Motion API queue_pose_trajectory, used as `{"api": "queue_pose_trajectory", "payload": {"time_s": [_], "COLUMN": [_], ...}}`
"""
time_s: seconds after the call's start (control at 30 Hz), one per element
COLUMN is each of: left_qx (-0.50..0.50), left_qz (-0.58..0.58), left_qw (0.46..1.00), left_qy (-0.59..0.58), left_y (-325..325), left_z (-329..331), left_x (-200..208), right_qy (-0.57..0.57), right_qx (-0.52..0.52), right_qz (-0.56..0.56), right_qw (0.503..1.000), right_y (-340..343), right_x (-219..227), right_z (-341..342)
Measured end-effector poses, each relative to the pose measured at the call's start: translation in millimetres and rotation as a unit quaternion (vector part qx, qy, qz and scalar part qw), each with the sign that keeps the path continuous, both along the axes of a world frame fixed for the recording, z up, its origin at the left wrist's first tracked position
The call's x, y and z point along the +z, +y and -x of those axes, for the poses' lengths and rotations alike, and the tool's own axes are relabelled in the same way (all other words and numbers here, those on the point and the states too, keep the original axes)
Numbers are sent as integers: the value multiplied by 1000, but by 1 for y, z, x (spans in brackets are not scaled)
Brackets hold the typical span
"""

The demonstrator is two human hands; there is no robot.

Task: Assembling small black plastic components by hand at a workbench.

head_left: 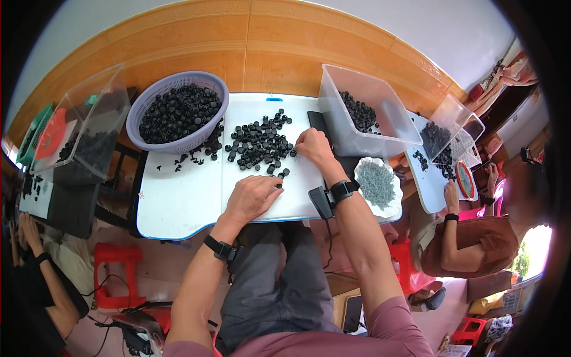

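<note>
A: Finger state, left hand (253,197)?
B: Thumb and index nearly together, a small black piece at their tips; cannot tell whether it is gripped. Other fingers bent, close together.
A: Right hand (315,144)?
B: Fingers curled, gap narrow. Tips at the right edge of the loose pile of small, round, black caps (256,140); hold cannot be told.
A: Pile itself?
B: Upper centre of frame, on the white, blue-edged tabletop (178,205). Caps lie at mixed angles, some flat tops up; a few strays toward the left hand.
A: Pose?
B: 2 forearms enter from the lower edge, 1 black strap per wrist. Left hand low, at frame centre, back upward; right hand higher, reaching up and leftward.
A: Nearby?
B: Purple perforated basket (178,146) of black parts, upper left; clear plastic bin (375,141), upper right.
</note>
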State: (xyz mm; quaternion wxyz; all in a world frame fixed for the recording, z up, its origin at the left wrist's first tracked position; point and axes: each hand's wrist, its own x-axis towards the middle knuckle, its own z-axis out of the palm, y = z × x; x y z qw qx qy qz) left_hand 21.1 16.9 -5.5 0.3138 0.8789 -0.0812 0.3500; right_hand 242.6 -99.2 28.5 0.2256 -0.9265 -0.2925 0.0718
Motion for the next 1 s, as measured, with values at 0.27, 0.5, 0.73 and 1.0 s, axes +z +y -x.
{"api": "queue_pose_trajectory", "payload": {"time_s": [0.27, 0.5, 0.73, 1.0], "left_qx": [11, 8, 11, 0], "left_qz": [13, 7, 29, 81], "left_qw": [1000, 999, 999, 992], "left_qy": [22, 53, 29, 96], "left_y": [3, 1, 3, 4], "left_z": [3, 4, 3, 3], "left_x": [1, 8, 1, 2], "right_qy": [-2, -30, -12, 71], "right_qx": [-8, -68, 3, 68], "right_qz": [59, 58, -70, -123], "right_qw": [998, 996, 997, 988], "right_y": [14, 17, -18, -49], "right_x": [12, 3, 33, 16], "right_z": [5, 2, 27, 76]}}
